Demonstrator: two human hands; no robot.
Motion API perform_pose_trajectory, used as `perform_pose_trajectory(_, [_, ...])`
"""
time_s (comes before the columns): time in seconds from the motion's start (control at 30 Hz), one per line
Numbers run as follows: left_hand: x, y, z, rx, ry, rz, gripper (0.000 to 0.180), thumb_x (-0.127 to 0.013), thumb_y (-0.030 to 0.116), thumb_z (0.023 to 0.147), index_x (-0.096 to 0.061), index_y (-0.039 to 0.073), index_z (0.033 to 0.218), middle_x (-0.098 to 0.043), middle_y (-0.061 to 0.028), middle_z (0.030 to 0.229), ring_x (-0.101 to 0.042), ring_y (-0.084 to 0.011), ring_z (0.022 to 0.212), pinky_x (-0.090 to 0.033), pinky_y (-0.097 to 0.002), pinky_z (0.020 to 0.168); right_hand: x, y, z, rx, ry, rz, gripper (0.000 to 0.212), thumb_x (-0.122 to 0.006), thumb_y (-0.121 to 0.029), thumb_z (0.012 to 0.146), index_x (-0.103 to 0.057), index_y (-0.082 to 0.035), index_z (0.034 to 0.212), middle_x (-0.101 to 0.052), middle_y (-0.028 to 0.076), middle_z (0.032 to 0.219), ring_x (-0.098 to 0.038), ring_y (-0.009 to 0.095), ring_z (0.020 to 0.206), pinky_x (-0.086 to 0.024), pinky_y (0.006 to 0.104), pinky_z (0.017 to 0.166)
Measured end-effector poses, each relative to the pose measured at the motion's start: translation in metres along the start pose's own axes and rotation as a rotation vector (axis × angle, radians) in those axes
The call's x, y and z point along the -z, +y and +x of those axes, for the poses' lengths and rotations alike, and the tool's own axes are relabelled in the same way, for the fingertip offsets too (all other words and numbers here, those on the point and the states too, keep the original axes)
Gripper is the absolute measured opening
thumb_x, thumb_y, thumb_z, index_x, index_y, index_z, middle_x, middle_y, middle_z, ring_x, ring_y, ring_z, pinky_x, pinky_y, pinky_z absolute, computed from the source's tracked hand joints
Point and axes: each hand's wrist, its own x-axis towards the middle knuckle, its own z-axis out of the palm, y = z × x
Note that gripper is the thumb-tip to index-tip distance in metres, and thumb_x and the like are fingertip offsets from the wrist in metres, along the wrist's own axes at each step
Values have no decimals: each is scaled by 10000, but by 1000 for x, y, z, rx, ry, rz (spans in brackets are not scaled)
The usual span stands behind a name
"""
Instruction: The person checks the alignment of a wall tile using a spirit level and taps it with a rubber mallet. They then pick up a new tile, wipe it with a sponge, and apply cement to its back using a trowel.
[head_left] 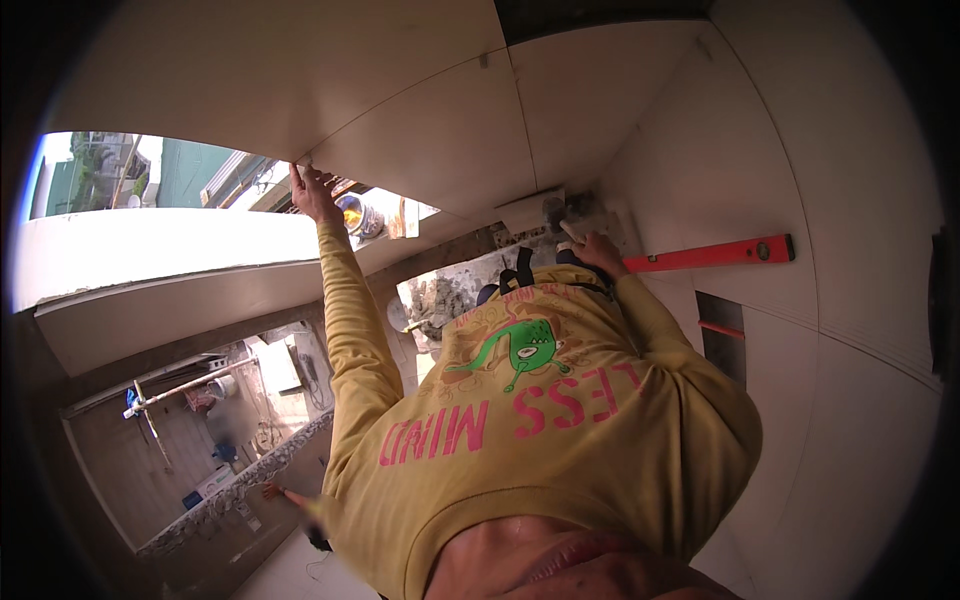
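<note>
My left hand [315,192] is raised, fingers apart, at the lower edge of a large pale wall panel [430,125], beside the bright window opening. Its index finger touches the panel's edge near a seam, and nothing shows in its grip. My right hand [600,252] is lower, in front of my waist, with its fingers curled. A short pale piece [572,233] juts from the fingers; its kind is unclear. A red spirit level [715,256] extends rightward from behind my right wrist. Its near end is hidden, and I cannot tell whether it touches the hand.
A bucket [360,215] with something orange in it stands beyond the window ledge [160,250]. Large pale panels line the right wall [860,250]. At lower left, another opening has a rough broken edge [235,480]. Nearby is what looks like another person's hand [271,490].
</note>
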Motion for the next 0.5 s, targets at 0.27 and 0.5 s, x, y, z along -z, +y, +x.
perform_pose_trajectory(0.27, [9, -14, 19, -156, 156, 178, 517, -450, 7, 922, -617, 59, 1408, -692, -84, 1150, -539, -73, 664, -452, -236, 549, 73, -101, -8, 596, 564, 625, 304, -633, -329, 1007, -600, -30, 1049, -667, 140, 727, -691, 342, 655, -520, 414, 570])
perform_pose_trajectory(0.5, [-1, -9, 3, -138, 100, 167, 534, -434, -8, 894, -619, 21, 1394, -693, -111, 1140, -565, -79, 689, -464, -210, 571, 124, -228, 68, 796, 475, 1134, 362, -621, -370, 1019, -548, -18, 978, -562, 39, 593, -558, 120, 486, -436, 301, 460])
